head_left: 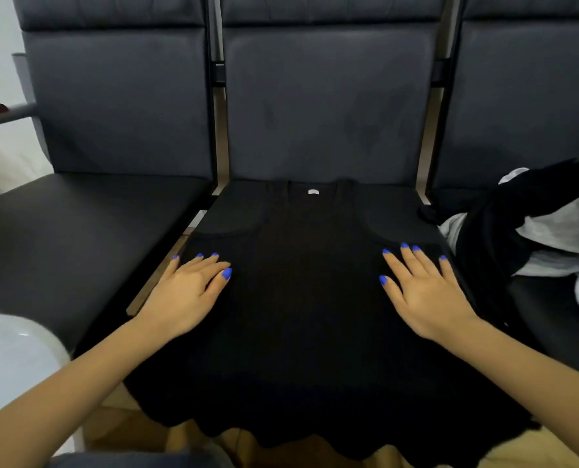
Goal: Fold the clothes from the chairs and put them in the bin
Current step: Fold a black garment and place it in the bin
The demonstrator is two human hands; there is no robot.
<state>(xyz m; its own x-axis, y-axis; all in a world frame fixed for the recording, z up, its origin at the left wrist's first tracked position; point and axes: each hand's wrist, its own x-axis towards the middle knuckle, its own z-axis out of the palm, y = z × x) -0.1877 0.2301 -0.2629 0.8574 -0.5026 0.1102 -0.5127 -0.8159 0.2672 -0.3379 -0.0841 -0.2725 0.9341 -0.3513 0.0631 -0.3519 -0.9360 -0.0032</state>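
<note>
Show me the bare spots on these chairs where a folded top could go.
The left seat is bare, bordered by its backrest and the gap beside the black top. The middle seat is covered by that top, with the left hand and right hand flat on it. The right seat is crowded with a heap of black and grey clothes.

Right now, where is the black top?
In the head view, the black top lies spread flat on the middle chair seat, neck toward the backrest, with the left hand and right hand pressing on its sides.
</note>
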